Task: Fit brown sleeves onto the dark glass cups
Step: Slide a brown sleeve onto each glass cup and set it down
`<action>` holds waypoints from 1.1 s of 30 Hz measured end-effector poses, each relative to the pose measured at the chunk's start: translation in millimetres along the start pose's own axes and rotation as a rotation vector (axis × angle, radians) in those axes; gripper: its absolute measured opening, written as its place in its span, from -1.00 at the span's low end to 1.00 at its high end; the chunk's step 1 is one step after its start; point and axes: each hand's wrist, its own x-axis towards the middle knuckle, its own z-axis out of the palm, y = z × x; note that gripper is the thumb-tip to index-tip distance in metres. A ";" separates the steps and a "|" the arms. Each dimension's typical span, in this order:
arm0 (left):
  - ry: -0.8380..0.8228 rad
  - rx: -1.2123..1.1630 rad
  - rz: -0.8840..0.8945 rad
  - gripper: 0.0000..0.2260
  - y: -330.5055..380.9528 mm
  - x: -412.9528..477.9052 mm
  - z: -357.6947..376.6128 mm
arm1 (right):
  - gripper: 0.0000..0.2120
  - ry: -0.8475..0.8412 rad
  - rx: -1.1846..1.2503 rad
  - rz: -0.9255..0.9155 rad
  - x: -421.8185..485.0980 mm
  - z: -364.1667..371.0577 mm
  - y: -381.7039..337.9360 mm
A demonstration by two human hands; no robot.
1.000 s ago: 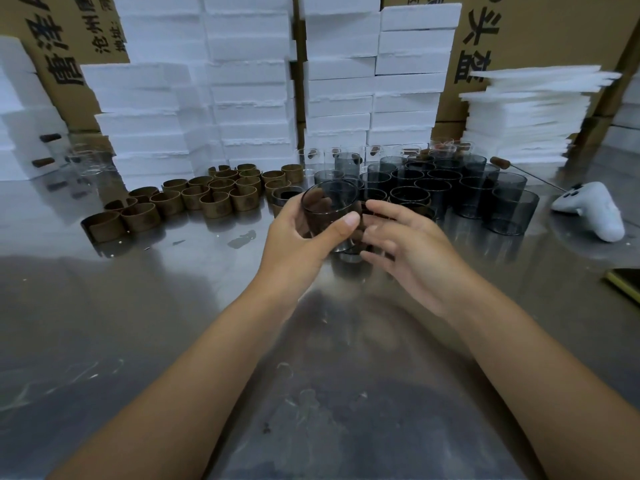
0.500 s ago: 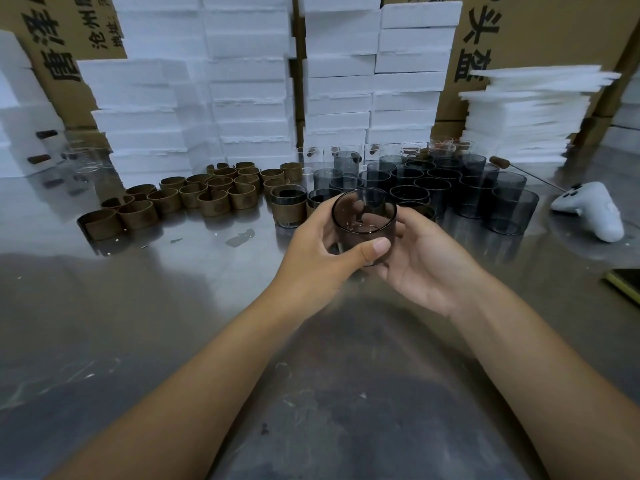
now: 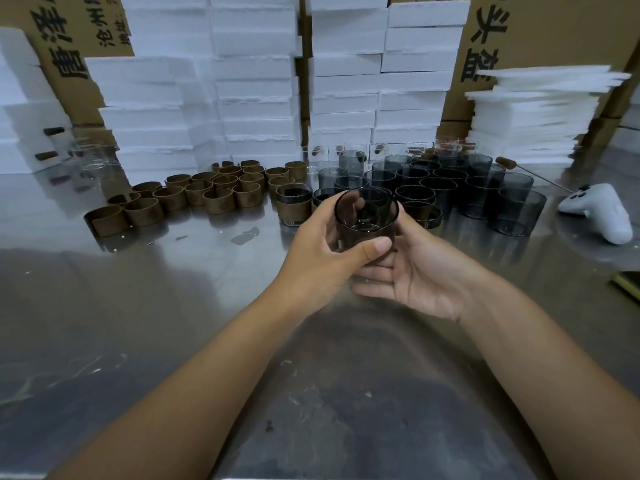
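Far left: stacked white foam blocks (image 3: 152, 109) against cardboard boxes (image 3: 79, 29) at the back of the steel bench (image 3: 138, 306). In front of them, loose brown sleeves (image 3: 214, 195) stood on end in a cluster, left of centre. Just right of the cluster stood one sleeved cup (image 3: 293, 206), upright, with the brown band round its middle.

Centre: the left hand (image 3: 318, 254) was clamped on a dark glass cup (image 3: 363, 220), with the thumb (image 3: 374, 245) across the near wall and the fingers round the far left side. The cup was held off the bench, tipped mouth toward the camera, its wall bare glass. The right hand (image 3: 422, 275) cradled the same cup from below and from the right, palm up, fingers lying under the base beneath the left thumb and the thumb side against the right wall. How firmly it gripped couldn't be told.

Behind the hands and to their right, the remaining dark glass cups (image 3: 446, 183) stood upright, packed close, with clear glasses (image 3: 377, 152) in a row behind them. Further right was a stack of thin foam sheets (image 3: 533, 109), with a wooden-handled tool (image 3: 506, 163) lying at its foot. A white game controller (image 3: 602, 213) lay on the bench near the right edge, apart from the cups. Some dark flat object (image 3: 628, 284) was cut off by the frame.
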 end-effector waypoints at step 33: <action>-0.005 0.046 0.024 -0.55 3.4 -2.5 2.1 | -0.50 0.003 0.159 -0.096 -7.9 8.7 -4.5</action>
